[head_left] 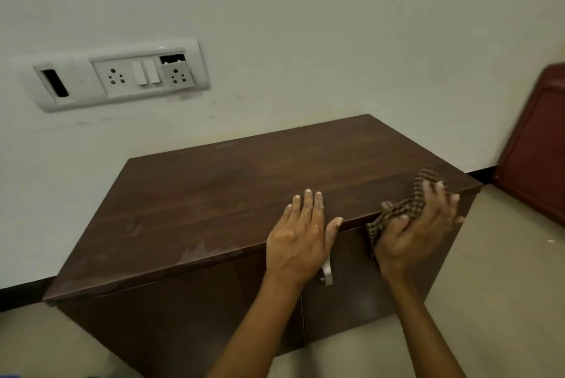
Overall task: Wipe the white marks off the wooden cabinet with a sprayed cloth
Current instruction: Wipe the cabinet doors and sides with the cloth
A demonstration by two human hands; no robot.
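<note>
Head view showed the left hand point(298, 238) flat and empty on the cabinet point(214, 194), the right hand point(412, 235) clutching the cloth point(397, 212).

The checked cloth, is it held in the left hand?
No. The checked cloth is bunched in the right hand at the front edge of the cabinet, while the left hand lies flat and empty on top.

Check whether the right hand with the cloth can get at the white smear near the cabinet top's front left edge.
Probably yes: the right hand holds the cloth, but the left hand lies flat between it and the smear.
</note>
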